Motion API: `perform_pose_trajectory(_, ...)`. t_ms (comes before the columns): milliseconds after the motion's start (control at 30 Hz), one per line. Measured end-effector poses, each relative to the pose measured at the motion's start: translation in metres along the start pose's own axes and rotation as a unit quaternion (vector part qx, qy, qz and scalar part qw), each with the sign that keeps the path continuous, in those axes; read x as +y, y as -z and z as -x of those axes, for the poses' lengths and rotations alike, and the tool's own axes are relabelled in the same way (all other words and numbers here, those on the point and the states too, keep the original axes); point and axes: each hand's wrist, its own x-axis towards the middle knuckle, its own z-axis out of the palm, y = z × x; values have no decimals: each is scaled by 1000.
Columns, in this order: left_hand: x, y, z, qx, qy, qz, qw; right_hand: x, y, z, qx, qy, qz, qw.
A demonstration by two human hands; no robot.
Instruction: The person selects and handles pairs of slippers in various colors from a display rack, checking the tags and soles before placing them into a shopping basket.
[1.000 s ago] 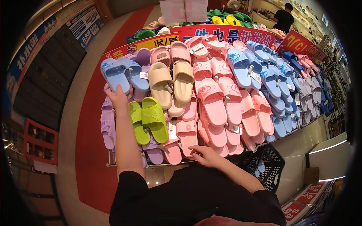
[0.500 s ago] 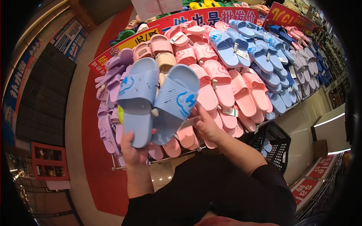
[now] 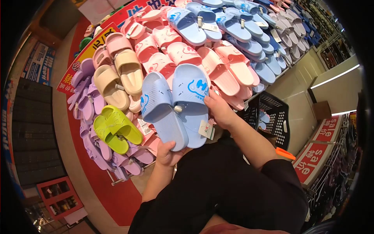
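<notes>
A pair of light blue slippers [image 3: 171,117] with darker blue prints is held up in front of me, joined by a small pale security tag [image 3: 178,109]. My left hand [image 3: 170,154] grips the pair at the heel end from below, its thumb on the left slipper. At the right slipper's strap, my right hand [image 3: 219,109] is closed on its outer side; its other fingers are hidden behind. A white paper label [image 3: 206,130] hangs by the right slipper's heel. Behind the pair lie pink slippers [image 3: 224,68], beige slippers [image 3: 129,70] and lime green slippers [image 3: 117,128].
Purple slippers [image 3: 91,146] line the rack's left end. More blue slippers [image 3: 191,23] and grey slippers [image 3: 286,33] extend to the right. A black perforated basket [image 3: 278,117] with things inside stands at my right, near red sale signs [image 3: 313,156].
The view has turned, and the blue pair now appears lower and farther right. Its label has swung into plain sight. The green and beige slippers it mostly covered now show.
</notes>
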Motion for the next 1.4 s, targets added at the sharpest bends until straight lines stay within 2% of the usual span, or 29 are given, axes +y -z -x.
perform_pose_trajectory(33,1,-5,-5,12,-1,10,1000,-3,8,4,25,-26,74,997)
perform_pose_trajectory(67,0,-8,-11,22,-4,18,1000,-6,17,8,34,-27,72,996)
perform_pose_trajectory(133,-4,-18,-23,26,-16,13,999,-12,31,13,7,-186,91,978)
perform_pose_trajectory(167,-4,-29,-30,36,-49,-5,998,1,44,15,-17,-143,98,985)
perform_pose_trajectory(200,-5,-36,-35,47,-83,-24,995,-3,41,23,-13,-141,96,985)
perform_pose_trajectory(267,-7,-37,-41,70,-98,-41,992,-29,27,41,-83,-112,146,979)
perform_pose_trajectory(300,-5,-38,-43,66,-109,-56,990,-43,21,46,-49,-155,163,973)
perform_pose_trajectory(333,-4,-40,-44,62,-120,-71,988,-40,25,49,-45,-155,161,974)
perform_pose_trajectory(467,-7,-46,-49,74,-127,-125,981,-23,38,59,32,-99,194,975)
perform_pose_trajectory(500,-9,-48,-52,61,-148,-151,975,-14,44,58,74,93,346,931)
perform_pose_trajectory(533,-11,-50,-54,48,-168,-176,969,-9,49,59,113,277,477,826)
perform_pose_trajectory(567,-14,-50,-55,45,-163,-178,969,-10,56,62,136,308,562,755)
perform_pose_trajectory(667,-26,-41,-55,80,-186,-217,955,-8,68,62,197,353,555,727)
perform_pose_trajectory(800,-34,-31,-58,68,-152,-239,957,-1,76,67,204,327,504,773)
perform_pose_trajectory(833,-37,-31,-60,61,-148,-254,954,-8,79,74,160,251,519,801)
perform_pose_trajectory(933,-49,-19,-63,41,-164,-316,933,-17,85,89,90,159,508,842)
perform_pose_trajectory(967,-52,-11,-64,51,-151,-340,927,-20,89,92,72,148,512,843)
perform_pose_trajectory(1000,-50,-5,-64,53,-92,-379,919,-16,95,95,80,154,514,840)
perform_pose_trajectory(1067,-58,-16,-75,-16,-85,-400,913,-4,106,99,125,147,382,904)
perform_pose_trajectory(1100,-61,-36,-81,-35,-39,-361,931,-18,106,105,83,58,298,949)
perform_pose_trajectory(1133,-64,-56,-85,-51,7,-321,946,-14,115,111,76,-29,256,963)
perform_pose_trajectory(1200,-80,-63,-98,-54,14,-328,943,1,125,117,133,-7,162,978)
perform_pose_trajectory(1233,-87,-66,-108,-70,35,-365,928,10,131,119,130,-4,165,978)
perform_pose_trajectory(1300,-96,-81,-128,-101,45,-413,904,11,143,120,194,146,81,967)
perform_pose_trajectory(1333,-99,-87,-137,-99,39,-412,905,2,148,123,188,147,85,967)
perform_pose_trajectory(1400,-105,-98,-157,-98,76,-410,904,-22,156,134,242,39,3,969)
